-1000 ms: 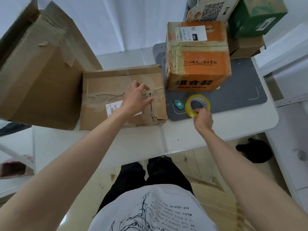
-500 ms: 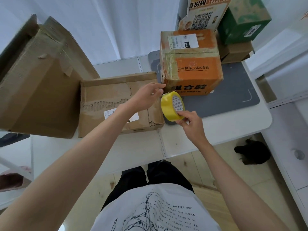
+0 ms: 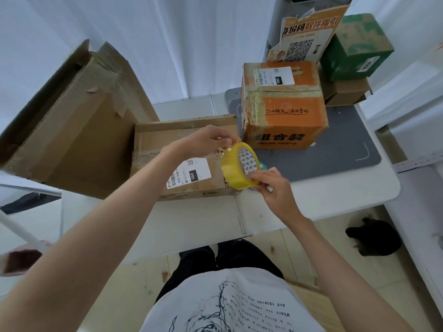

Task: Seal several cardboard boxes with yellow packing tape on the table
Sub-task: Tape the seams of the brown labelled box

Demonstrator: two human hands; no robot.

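Note:
A yellow tape roll [image 3: 236, 170] hangs in the air above the right end of a flat brown box [image 3: 153, 137] with a white label. My right hand [image 3: 271, 190] grips the roll from below, fingers curled round its lower rim. My left hand [image 3: 206, 141] is at the roll's top edge, fingertips pinching at the tape there. An orange box [image 3: 282, 111] stands upright on a grey mat [image 3: 335, 152] just behind the roll. A large brown box [image 3: 72, 125] leans open-ended at the left.
A green box [image 3: 357, 49] sits on a small brown box [image 3: 345, 92] at the back right, beside a torn printed carton [image 3: 304, 37]. A small teal object [image 3: 263, 166] peeks out behind the roll. The white table's [image 3: 311, 204] front edge runs just below my hands. A black object [image 3: 374, 238] lies on the floor.
My right hand lifted the tape roll off the mat and brought it over the flat box's right end. My left hand left the flat box's top and came to the roll's top edge.

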